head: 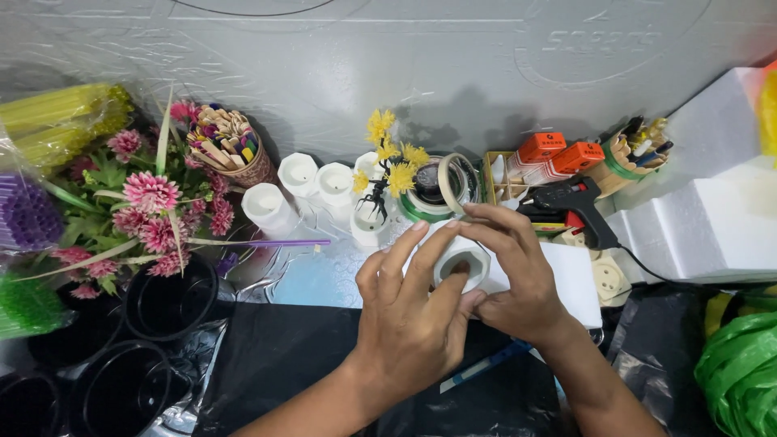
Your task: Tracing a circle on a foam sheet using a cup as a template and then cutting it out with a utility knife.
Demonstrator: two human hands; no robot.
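White hexagonal pot, hollow side facing up, sits gripped between both hands above the near middle of the table. My left hand clasps its near side, fingers curled over the rim; my right hand wraps the far side. Just beyond, I note a small pot with yellow flowers, a tape roll and a black glue gun. Pink flowers fill the left edge.
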